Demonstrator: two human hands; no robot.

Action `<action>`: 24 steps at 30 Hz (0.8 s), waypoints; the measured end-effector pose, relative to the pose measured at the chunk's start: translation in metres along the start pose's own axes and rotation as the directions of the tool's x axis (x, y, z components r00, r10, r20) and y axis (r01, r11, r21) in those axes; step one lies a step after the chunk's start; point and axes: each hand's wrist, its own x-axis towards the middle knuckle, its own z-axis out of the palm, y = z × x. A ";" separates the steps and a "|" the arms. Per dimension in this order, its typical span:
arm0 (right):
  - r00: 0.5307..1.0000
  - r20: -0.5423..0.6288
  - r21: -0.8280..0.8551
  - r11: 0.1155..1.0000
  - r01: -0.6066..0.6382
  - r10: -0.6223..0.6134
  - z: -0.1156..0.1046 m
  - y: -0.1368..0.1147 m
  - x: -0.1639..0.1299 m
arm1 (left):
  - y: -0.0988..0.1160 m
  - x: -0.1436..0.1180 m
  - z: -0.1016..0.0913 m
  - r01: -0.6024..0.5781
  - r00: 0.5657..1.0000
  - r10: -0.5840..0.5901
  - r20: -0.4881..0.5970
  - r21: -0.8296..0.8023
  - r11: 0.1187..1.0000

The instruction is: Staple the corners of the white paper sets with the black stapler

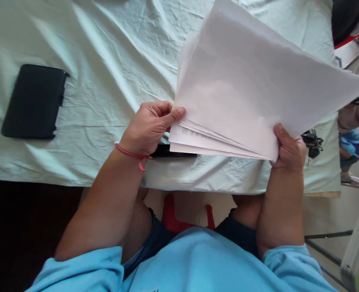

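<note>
A fanned stack of white paper sheets (243,77) is held up over the cloth-covered table. My left hand (155,125) pinches the stack's left edge between thumb and fingers. At the lower right corner, my right hand (289,148) grips the sheets, thumb on top and fingers hidden beneath. The top sheet looks blank; small print shows on one of the sheets fanned out below it. Partly covered by the papers and my left hand, a flat black object (173,152) lies near the table's front edge.
A black case or tablet cover (33,101) lies on the pale green tablecloth (106,52) at the left. Keys (313,144) rest beside my right hand. Part of another person (352,142) shows at the far right. A red stool (185,223) is under me.
</note>
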 end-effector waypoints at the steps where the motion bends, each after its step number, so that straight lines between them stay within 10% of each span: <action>1: 1.000 -0.002 0.000 1.000 0.003 -0.003 0.000 0.000 0.000 | -0.001 0.000 0.000 -0.002 1.000 0.002 0.004 -0.011 1.000; 24: 0.985 -0.015 0.046 0.984 0.170 -0.169 0.001 0.004 0.004 | 0.001 0.024 0.002 -0.391 0.917 0.393 -0.067 0.046 0.919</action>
